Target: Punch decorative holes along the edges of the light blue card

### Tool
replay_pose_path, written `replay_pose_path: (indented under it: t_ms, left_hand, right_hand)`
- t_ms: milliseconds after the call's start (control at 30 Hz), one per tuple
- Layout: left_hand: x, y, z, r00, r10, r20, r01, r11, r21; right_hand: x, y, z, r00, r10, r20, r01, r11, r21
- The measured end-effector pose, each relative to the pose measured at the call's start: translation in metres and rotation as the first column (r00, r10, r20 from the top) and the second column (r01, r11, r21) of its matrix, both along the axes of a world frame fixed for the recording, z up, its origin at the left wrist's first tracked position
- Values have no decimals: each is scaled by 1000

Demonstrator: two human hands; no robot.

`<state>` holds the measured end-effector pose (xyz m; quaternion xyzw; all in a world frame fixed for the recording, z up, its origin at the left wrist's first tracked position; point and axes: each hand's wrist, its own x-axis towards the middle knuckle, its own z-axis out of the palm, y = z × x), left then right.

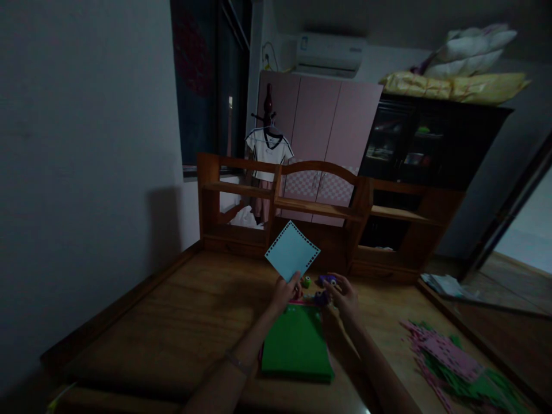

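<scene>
My left hand (285, 294) pinches the lower corner of a light blue square sheet (291, 250), held up on its point. Rows of small dark holes run along the sheet's edges. My right hand (346, 296) is closed at the fingertips on a small purple object (326, 279) with an eye-like white spot; its exact kind is unclear. Just below lies another dark purple object (321, 298). Between the hands is a small green object (306, 282), also with an eye-like spot. A stack of green sheets (296, 345) lies under my forearms, pink showing at its edges.
Pink and green cut pieces (452, 359) are heaped at the right of the wooden surface (172, 322). A wooden shelf unit (319, 204) stands along the far edge. A pale folded item (444, 284) lies near the right edge. A wall (95, 144) bounds the left.
</scene>
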<state>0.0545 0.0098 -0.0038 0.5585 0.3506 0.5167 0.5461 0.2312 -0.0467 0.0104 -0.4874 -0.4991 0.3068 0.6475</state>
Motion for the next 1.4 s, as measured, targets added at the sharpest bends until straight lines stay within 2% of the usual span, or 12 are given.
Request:
replay_pose_path:
  t_ms: [67, 200, 300, 400, 567, 733, 900, 1233, 1400]
  left_hand:
    - [0, 0, -2, 1000, 17, -26, -16, 999, 48]
    - [-1, 4, -12, 976, 149, -158, -124, 980, 154]
    - [-3, 4, -16, 950, 173, -259, -119, 970, 213]
    - [-2, 0, -14, 928, 142, -346, -61, 971, 233]
    - [0, -6, -9, 897, 157, -412, -49, 964, 261]
    - [-1, -8, -7, 895, 133, -425, -22, 966, 258]
    - [-1, -9, -5, 874, 149, -462, 7, 948, 318]
    - [1, -5, -10, 955, 94, -281, -8, 956, 293]
    - [1, -2, -12, 975, 43, -217, 22, 956, 291]
  right_hand:
    - [-5, 1, -2, 991, 120, -66, -121, 992, -21]
    - [-15, 2, -7, 919, 309, -245, -335, 939, -73]
    - [-19, 1, -9, 868, 372, -329, -403, 915, -28]
    - [-18, 1, -9, 873, 369, -318, -394, 919, -13]
    - [-13, 1, -9, 900, 342, -271, -365, 930, -38]
    - [-12, -1, -10, 901, 340, -268, -358, 933, -22]
    - [-12, -4, -9, 906, 344, -246, -368, 928, -59]
    - [-14, -5, -5, 907, 352, -229, -374, 926, -57]
    - [-13, -5, -5, 926, 354, -134, -366, 927, -85]
